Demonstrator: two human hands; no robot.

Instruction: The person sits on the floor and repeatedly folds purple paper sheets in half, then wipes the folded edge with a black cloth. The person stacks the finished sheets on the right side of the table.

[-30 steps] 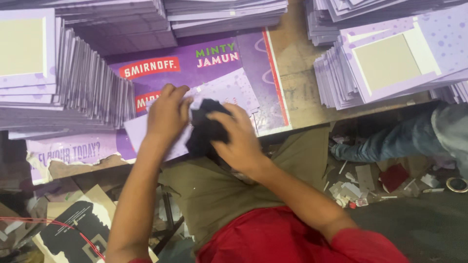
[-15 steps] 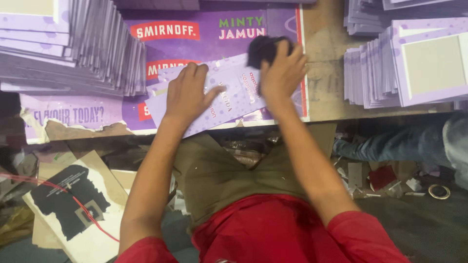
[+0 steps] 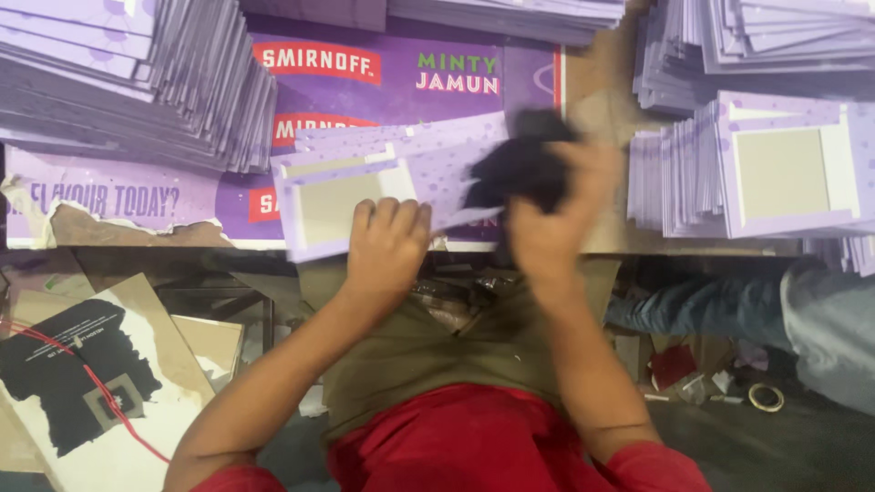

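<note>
The card (image 3: 365,187) is pale lilac with faint darker dots and a grey-beige panel edged in white. The cloth (image 3: 519,169) on its right end is black. Under the card, the poster (image 3: 401,73) is deep purple with red, white and green patches. Stacks (image 3: 137,91) left of the card and stacks (image 3: 766,173) right of it are the same lilac.

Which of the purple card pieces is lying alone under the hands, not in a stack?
The flat purple card at the table's front edge, pressed by the left hand; the right hand holds a dark cloth on it. The others sit in stacks.
</note>
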